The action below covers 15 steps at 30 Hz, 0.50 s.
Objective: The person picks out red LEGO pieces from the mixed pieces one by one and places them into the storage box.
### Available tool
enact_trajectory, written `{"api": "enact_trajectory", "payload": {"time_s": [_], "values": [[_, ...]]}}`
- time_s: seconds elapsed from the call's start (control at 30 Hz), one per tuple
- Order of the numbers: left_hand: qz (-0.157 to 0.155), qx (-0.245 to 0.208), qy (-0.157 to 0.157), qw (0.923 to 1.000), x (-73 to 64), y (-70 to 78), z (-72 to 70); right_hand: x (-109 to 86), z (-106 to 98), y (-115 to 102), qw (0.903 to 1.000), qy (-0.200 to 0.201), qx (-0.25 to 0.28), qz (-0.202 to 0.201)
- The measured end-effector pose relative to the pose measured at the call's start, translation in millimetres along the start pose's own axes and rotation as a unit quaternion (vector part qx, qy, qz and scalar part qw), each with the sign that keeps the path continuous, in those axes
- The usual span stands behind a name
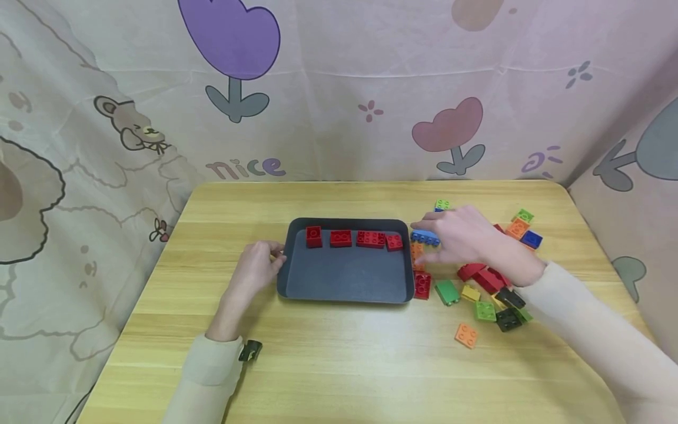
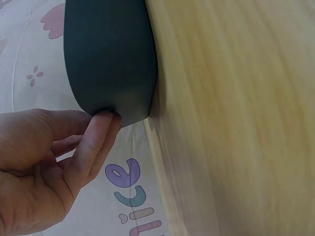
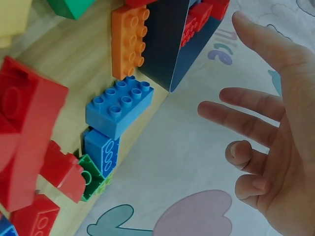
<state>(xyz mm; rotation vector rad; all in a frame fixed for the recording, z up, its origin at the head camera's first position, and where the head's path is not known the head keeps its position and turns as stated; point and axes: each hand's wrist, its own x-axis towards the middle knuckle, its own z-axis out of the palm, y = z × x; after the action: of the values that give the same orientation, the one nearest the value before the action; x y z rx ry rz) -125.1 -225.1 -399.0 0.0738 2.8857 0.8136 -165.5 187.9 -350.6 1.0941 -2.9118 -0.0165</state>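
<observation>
A dark grey tray [image 1: 344, 280] holds several red bricks [image 1: 341, 238] in a row along its far side. My left hand [image 1: 254, 268] pinches the rim at the tray's left end; in the left wrist view, the fingertips [image 2: 104, 118] lie against the tray's outer wall. Above the bricks right of the tray, my right hand [image 1: 466, 238] hovers with thumb and two fingers extended, others bent, holding nothing. Nearest to it are a blue brick [image 3: 120, 105] and an orange brick [image 3: 129, 44] by the tray's right wall. A red brick [image 1: 422, 285] lies in front of them.
Loose bricks spread over the table's right side, among them a green brick [image 1: 448, 292], a yellow brick [image 1: 470, 293], a black brick [image 1: 508, 320] and a dark blue brick [image 1: 531, 239]. One flat orange brick [image 1: 466, 335] lies nearer the front. A printed curtain [image 1: 339, 129] hangs behind the table.
</observation>
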Motion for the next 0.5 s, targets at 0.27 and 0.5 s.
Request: {"api": "enact_trajectory", "payload": {"time_s": [0.27, 0.5], "values": [[0.003, -0.002, 0.001, 1.0000, 0.9, -0.7, -0.1, -15.5, 7, -1, 0.9998, -0.001, 0.013, 0.015], [0.007, -0.003, 0.008, 0.9999, 0.0, -1.0, -0.2, -27.1, 16, -7, 0.9991, -0.017, 0.021, 0.032]]}}
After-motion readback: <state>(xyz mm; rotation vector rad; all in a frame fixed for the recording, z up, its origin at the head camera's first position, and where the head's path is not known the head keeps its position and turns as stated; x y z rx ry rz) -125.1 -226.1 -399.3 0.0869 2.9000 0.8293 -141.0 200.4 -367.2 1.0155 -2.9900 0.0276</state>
